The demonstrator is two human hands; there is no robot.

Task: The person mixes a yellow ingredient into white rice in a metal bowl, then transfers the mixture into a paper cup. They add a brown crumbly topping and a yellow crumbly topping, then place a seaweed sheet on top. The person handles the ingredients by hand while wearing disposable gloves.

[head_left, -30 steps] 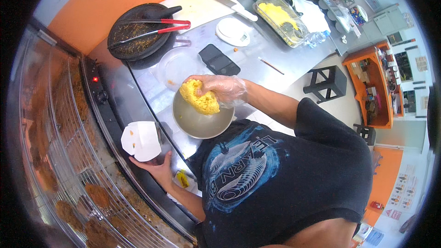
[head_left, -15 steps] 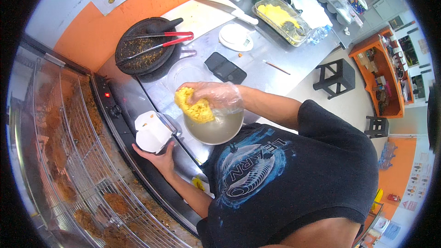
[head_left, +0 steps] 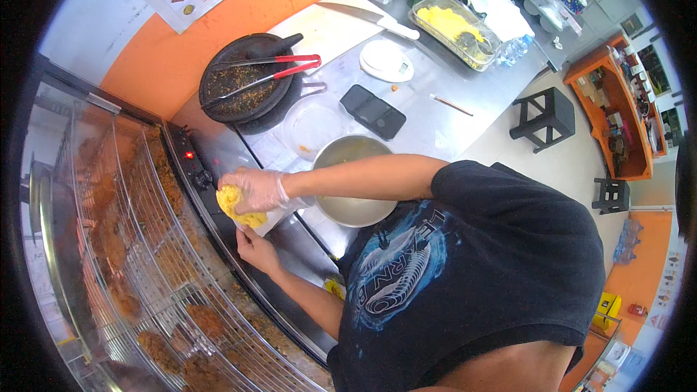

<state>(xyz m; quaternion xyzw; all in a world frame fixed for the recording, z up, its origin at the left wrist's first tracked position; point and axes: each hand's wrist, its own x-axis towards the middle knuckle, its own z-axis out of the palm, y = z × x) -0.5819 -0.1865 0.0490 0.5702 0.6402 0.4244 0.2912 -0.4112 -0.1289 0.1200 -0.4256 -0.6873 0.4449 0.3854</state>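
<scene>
My right hand (head_left: 263, 190), in a clear plastic glove, is closed round a clump of yellow food (head_left: 250, 219) that looks like rice. It holds the clump right over a white paper carton (head_left: 273, 223), which it mostly hides. My left hand (head_left: 255, 248) is bare and grips the carton from its near side, fingers partly hidden behind it. A metal bowl (head_left: 356, 210) stands on the steel counter (head_left: 428, 127) under my right forearm. Beyond the bowl lie a clear round lid (head_left: 308, 127) and a black phone (head_left: 372, 112).
A glass-fronted warmer with wire racks (head_left: 149, 287) of fried pieces runs along the left. A stone mortar (head_left: 247, 105) with red-handled tongs (head_left: 298, 65) stands behind. Farther back are a knife (head_left: 370, 17) on a board, a white scale (head_left: 386, 62) and a tray of yellow food (head_left: 451, 27).
My right hand has carried the yellow clump from above the bowl leftward to the carton. My left hand still holds the carton. The view has shifted slightly.
</scene>
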